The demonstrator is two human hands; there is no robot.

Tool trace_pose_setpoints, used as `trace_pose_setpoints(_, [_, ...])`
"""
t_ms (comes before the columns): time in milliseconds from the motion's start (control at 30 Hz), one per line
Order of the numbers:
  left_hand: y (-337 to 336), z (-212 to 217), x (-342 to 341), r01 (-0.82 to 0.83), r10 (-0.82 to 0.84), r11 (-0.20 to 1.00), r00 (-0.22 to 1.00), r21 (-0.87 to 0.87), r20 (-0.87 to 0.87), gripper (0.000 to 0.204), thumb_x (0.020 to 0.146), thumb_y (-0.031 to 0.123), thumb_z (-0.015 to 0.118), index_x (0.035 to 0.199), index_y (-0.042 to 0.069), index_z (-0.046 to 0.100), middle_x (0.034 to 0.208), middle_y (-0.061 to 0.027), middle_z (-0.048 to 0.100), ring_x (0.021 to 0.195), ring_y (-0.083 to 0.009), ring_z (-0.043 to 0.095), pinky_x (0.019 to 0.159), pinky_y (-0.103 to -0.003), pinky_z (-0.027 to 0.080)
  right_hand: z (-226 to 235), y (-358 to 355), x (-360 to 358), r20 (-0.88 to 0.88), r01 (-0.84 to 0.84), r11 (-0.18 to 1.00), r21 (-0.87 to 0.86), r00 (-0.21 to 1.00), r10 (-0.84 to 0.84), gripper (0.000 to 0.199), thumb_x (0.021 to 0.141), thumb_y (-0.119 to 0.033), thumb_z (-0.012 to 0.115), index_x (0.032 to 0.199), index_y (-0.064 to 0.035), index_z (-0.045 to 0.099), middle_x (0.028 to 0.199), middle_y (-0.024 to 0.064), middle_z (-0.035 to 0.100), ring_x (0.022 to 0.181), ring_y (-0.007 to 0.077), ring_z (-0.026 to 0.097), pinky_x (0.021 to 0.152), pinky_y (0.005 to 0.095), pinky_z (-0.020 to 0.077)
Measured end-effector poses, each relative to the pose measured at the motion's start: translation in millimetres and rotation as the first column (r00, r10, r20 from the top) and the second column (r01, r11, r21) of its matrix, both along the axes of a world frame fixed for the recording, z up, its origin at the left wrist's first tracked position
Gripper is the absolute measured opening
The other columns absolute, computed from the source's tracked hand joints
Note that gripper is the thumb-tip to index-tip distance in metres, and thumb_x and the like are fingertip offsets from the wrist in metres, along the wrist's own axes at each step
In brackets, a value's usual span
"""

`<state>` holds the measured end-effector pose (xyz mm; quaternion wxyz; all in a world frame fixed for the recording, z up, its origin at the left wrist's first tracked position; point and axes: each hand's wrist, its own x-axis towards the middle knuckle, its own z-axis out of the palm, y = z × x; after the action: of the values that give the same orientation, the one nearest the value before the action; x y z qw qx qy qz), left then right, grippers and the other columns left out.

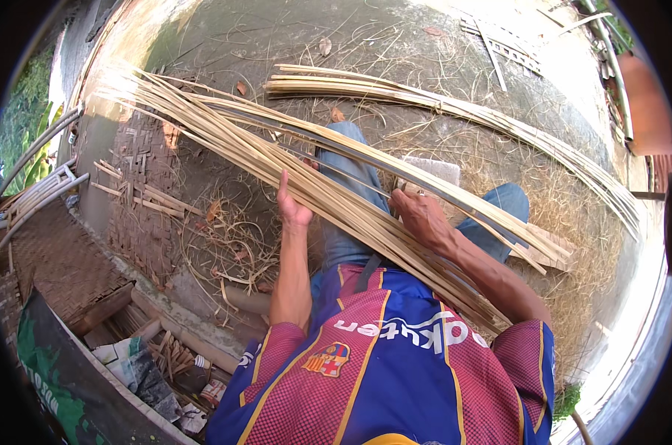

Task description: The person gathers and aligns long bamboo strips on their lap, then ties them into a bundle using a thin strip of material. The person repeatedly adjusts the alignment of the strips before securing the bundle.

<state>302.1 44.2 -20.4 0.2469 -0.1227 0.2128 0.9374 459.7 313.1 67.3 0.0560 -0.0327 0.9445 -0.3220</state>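
The right hand (423, 215) apparently pinched one thin strip (362, 182); the left hand (297, 213) clasped the bundle (321, 188), which slanted across the jeans (342, 241) from far left to near right. Strip separation seemed underway; drawing one free called for a steady left grip.

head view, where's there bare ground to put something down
The barest patch is the grey ground at upper left, between the near strip bundle and the far bundle's left end, lightly littered. Crowded: beside the left hand, where curled shavings heap, and across the jeans, under the near bundle.
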Motion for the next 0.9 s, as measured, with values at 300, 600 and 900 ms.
trace_pose_setpoints(300, [-1, 4, 3, -0.008, 0.004, 0.993, 0.999, 0.118, 0.036, 0.071, 0.099, 0.032, 0.064, 0.154, -0.002, 0.031, 0.151, -0.0252, 0.046, 0.14, -0.0376, 0.046, 0.117, -0.051, 0.041, 11, 27, -10, 0.681, 0.415, 0.689, -0.594, 0.715, 0.158, 0.038, 0.106, -0.033, 0.056, 0.095, 0.0007, 0.071, 0.061, -0.0001, 0.053, 0.056, 0.0082, 0.053, 0.054, 0.0295, 0.0443])
trace_pose_setpoints(600, [1, -3, 3, -0.033, 0.033, 0.997, 0.999, 0.07, 0.008, 0.056, 0.102, 0.033, 0.06, 0.142, -0.005, 0.048, 0.138, -0.0209, 0.058, 0.131, -0.0344, 0.054, 0.111, -0.049, 0.048, 45, 24, -29, -0.105, 0.119, 0.979, 0.163, 0.989, -0.103, 0.027, 0.098, -0.028, 0.062, 0.092, -0.0023, 0.068, 0.091, 0.0143, 0.065, 0.082, 0.0356, 0.066, 0.072, 0.0468, 0.0522])
trace_pose_setpoints(900, [2, 0, 1, -0.052, 0.049, 0.997, 0.997, 0.059, 0.06, 0.06, 0.1, 0.036, 0.064, 0.139, -0.006, 0.049, 0.133, -0.0218, 0.06, 0.126, -0.0349, 0.057, 0.11, -0.048, 0.049, 21, 2, -27, -0.122, 0.123, 0.892, 0.435, 0.99, -0.077, 0.02, 0.1, -0.022, 0.057, 0.107, -0.0031, 0.054, 0.094, 0.014, 0.058, 0.075, 0.0321, 0.064, 0.067, 0.0443, 0.0497])
